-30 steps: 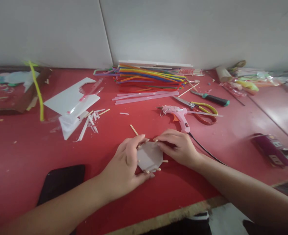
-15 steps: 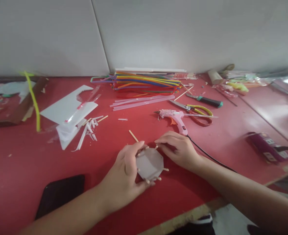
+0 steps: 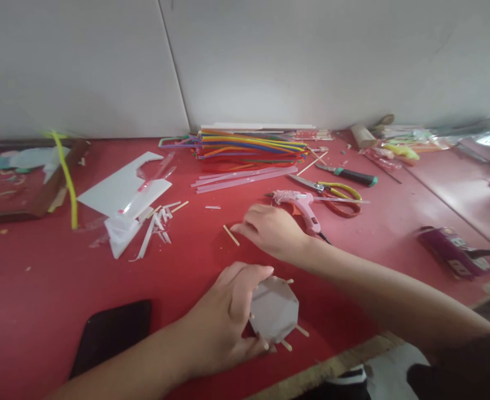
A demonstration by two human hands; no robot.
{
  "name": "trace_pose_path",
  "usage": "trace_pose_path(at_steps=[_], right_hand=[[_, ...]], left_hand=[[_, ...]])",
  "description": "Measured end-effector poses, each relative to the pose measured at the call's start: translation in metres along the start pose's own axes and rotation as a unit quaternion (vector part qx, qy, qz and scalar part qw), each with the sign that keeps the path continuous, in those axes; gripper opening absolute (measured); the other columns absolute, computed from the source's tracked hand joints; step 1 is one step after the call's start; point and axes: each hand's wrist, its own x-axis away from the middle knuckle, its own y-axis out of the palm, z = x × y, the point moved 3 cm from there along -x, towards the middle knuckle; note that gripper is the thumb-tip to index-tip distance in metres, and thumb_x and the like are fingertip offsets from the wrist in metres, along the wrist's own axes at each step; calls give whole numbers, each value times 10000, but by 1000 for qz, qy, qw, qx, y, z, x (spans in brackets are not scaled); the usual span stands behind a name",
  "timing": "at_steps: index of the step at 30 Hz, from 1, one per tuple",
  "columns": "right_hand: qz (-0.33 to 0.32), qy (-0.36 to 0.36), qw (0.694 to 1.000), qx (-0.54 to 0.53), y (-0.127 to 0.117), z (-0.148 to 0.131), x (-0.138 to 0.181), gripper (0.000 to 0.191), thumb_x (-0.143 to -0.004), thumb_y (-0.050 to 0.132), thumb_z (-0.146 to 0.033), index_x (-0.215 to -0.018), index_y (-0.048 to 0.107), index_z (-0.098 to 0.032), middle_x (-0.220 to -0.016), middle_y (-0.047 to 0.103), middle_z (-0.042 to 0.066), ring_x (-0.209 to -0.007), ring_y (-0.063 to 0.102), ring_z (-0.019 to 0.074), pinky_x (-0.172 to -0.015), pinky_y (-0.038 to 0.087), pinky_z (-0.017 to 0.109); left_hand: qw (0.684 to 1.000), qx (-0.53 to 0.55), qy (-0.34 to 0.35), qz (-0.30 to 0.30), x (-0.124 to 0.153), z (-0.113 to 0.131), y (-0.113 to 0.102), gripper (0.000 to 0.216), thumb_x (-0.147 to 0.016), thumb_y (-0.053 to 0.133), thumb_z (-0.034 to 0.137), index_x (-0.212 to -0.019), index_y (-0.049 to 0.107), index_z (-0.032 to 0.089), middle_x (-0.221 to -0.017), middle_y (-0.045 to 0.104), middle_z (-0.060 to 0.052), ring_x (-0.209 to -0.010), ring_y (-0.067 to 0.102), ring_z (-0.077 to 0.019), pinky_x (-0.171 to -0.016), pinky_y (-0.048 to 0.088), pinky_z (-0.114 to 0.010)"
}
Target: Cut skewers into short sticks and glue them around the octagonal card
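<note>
My left hand is wrapped round the left side of a small white octagonal board near the table's front edge. Short wooden sticks jut out around the rim of this board, some hidden by my fingers. Farther forward, my right hand reaches across with its thumb out and its other fingers bent. Just beside that thumb a loose wooden stick lies on the red table; whether they touch I cannot tell. Nothing shows in the right hand. A pink glue gun lies right behind it.
White cut sheet and scraps lie to the left, with a black phone nearer. Coloured pipe cleaners lie along the wall. Scissors and a craft knife are behind the glue gun; a purple box is at right.
My right hand has left the board's rim and moved forward and left to the loose stick. My left hand and the board have shifted right and nearer to me.
</note>
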Motion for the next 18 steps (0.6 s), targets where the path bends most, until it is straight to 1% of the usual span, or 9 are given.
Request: trace_pose_path(at_steps=[2, 3, 5, 6, 8, 11, 13, 15, 18], right_hand=[[-22, -26, 999, -20, 3, -8, -9, 283, -900, 619, -433, -884, 636, -151, -923, 670, 90, -857, 632, 202, -686, 432, 291], [-32, -39, 998, -27, 3, -11, -12, 249, -886, 648, -388, -936, 623, -146, -957, 668, 93, -870, 630, 201, -683, 429, 284], [-54, -64, 996, -24, 1, -15, -16, 151, -891, 623, -220, -1017, 588, -144, -932, 671, 78, -803, 631, 179, -601, 393, 258], [-69, -75, 995, -14, -1, -15, -16, 162, -884, 587, -139, -1045, 571, -145, -891, 674, 67, -734, 624, 164, -543, 354, 249], [-103, -94, 990, 30, -6, -14, -14, 266, -834, 553, -43, -1081, 552, -142, -806, 673, 55, -609, 590, 146, -466, 262, 258], [-135, -101, 982, 89, -11, -6, -6, 307, -742, 576, -1, -1028, 576, -114, -758, 675, 77, -556, 570, 148, -453, 229, 280], [-129, -89, 984, 85, -14, 0, 1, 245, -705, 592, -13, -931, 601, -109, -757, 673, 88, -578, 580, 158, -470, 257, 280], [-107, -64, 991, 51, -17, 5, 10, 159, -682, 603, -31, -804, 609, -134, -732, 658, 67, -596, 579, 157, -488, 288, 271], [-32, -7, 999, -40, -22, 13, 29, 135, -694, 581, -35, -698, 605, -168, -690, 625, 19, -595, 558, 129, -525, 359, 246]], left_hand=[[1000, -10, 4, 5, 1, -1, 1, 914, -727, 766, 300, -1418, 171, 243, -1238, 533, -159, -1093, 575, -315, -889, 533, -472], [1000, -14, 8, 8, 1, -1, 1, 907, -732, 758, 292, -1420, 169, 238, -1238, 535, -162, -1087, 576, -316, -888, 532, -475], [1000, -24, 10, 9, 0, 0, -1, 897, -745, 744, 281, -1421, 158, 227, -1243, 538, -167, -1075, 581, -314, -895, 525, -482], [999, -32, 6, 10, -2, 0, -2, 890, -749, 743, 288, -1418, 159, 222, -1245, 539, -170, -1072, 581, -315, -901, 520, -489], [998, -54, -7, 10, -4, 1, -6, 863, -753, 748, 313, -1401, 186, 216, -1240, 544, -169, -1072, 578, -319, -914, 508, -504], [997, -78, -19, 20, -6, 1, -9, 828, -751, 753, 316, -1376, 219, 215, -1212, 557, -158, -1068, 581, -315, -912, 509, -500], [995, -84, -7, 44, -5, 1, -8, 826, -750, 747, 308, -1375, 213, 217, -1211, 557, -161, -1069, 582, -317, -900, 517, -495], [992, -98, 7, 77, -3, 0, -6, 830, -751, 740, 312, -1381, 209, 211, -1209, 558, -171, -1065, 584, -328, -883, 524, -504], [984, -131, -17, 116, 0, -6, -3, 854, -735, 748, 296, -1391, 210, 195, -1221, 548, -191, -1088, 574, -354, -883, 519, -534]])
